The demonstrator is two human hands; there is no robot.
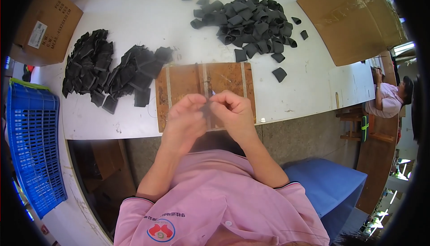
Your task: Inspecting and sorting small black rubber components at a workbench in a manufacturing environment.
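Above a brown wooden board (179, 82) on the white table, my two hands are close together with fingertips nearly meeting. My left hand (184, 123) is closed in a pinch and a little smeared by motion. My right hand (234, 112) pinches with thumb and forefinger. Between them is a small dark grey piece (207, 110), mostly covered by the fingers and blurred. A tiny pale tip shows by the right fingertips, too small to name. Flat dark pieces (134, 69) are heaped left of the board. Beyond it, to the right, lie many tube-like dark grey pieces (253, 20).
Another heap of flat dark pieces (87, 62) lies at the far left. Cardboard boxes stand at the back left (56, 26) and back right (354, 17). A blue plastic basket (36, 143) is at the left edge, a blue bin (324, 181) at the right. Another person (389, 96) sits farther right.
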